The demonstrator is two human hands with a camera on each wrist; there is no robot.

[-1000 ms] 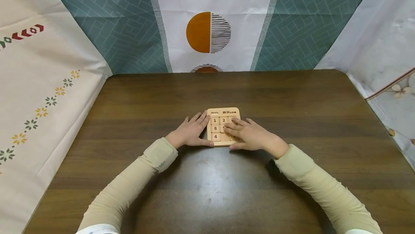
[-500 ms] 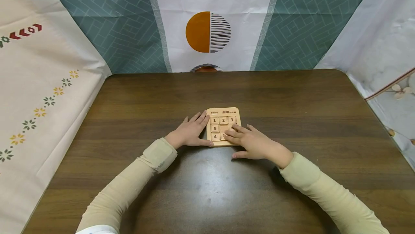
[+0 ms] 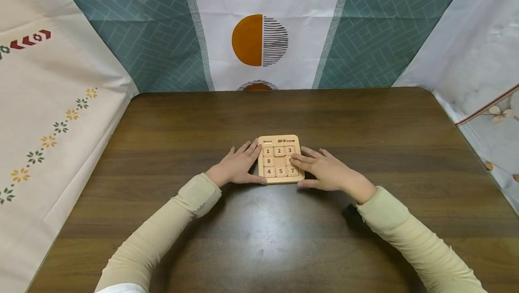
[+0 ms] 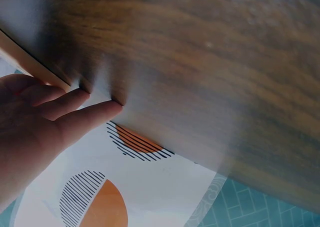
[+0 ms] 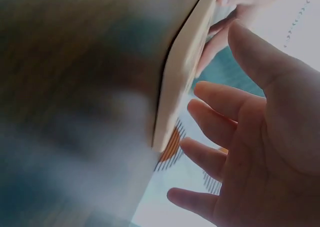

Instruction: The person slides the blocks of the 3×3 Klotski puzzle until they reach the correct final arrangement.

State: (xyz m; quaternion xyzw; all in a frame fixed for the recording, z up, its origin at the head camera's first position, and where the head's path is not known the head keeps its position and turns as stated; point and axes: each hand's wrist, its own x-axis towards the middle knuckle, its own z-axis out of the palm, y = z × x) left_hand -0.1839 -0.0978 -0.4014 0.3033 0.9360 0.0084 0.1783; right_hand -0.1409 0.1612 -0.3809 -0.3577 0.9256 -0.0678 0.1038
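A left hand (image 3: 240, 167) and right hand (image 3: 327, 171) flank a wooden number board (image 3: 274, 141) on the counter (image 3: 259, 112).
The left fingers lie straight and unclenched along its left edge; the right fingers, relaxed and grasping nothing, reach over tile 6 (image 3: 288, 161), though contact is hard to judge. A gap (image 3: 279, 161) sits mid-grid, left of 6; counter extends all round. The right wrist view adds the board's side wall (image 5: 176, 82) and the palm.

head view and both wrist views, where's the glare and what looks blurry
Head view: pale glare on the table in front of the wooden board, whose uncovered numbers read clearly; left wrist view: hazy, table grain soft; right wrist view: table blurred, upper right washed out, right hand clearer.
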